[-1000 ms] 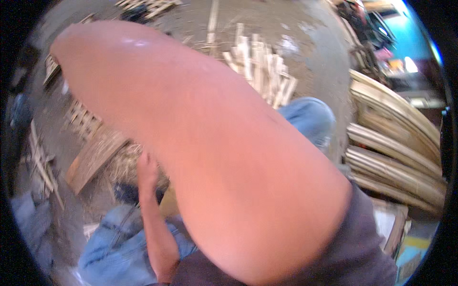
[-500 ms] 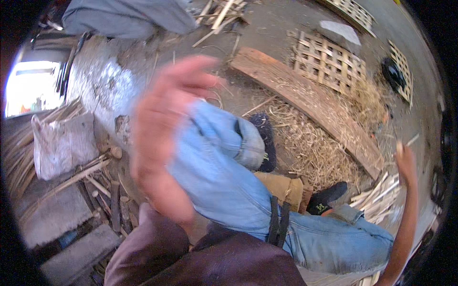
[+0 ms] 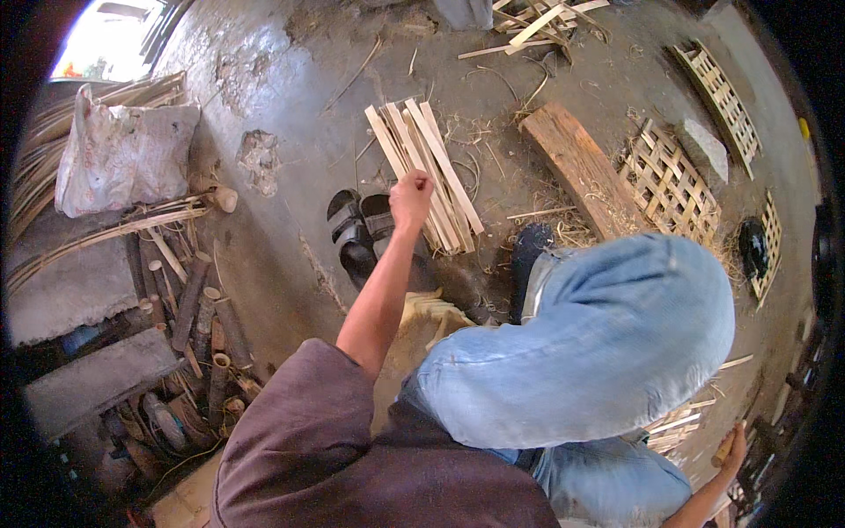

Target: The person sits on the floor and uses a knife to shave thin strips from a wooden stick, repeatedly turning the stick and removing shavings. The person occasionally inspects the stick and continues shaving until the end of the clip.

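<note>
l. hand (image 3: pixel 411 198), fingers curled in, is over the pale wood strips (image 3: pixel 456 180), which lie bundled on the floor (image 3: pixel 295 220); cannot tell if it grips any. r. hand (image 3: pixel 734 451), near the lower r. rim, is closed around a short wooden piece (image 3: pixel 723 448) (partly hidden by the fingers). dark sandals (image 3: pixel 350 231) sit just l. of the strips; a brown plank (image 3: pixel 576 167) lies to their r., w/ a woven lattice panel (image 3: pixel 673 185) beside it.
</note>
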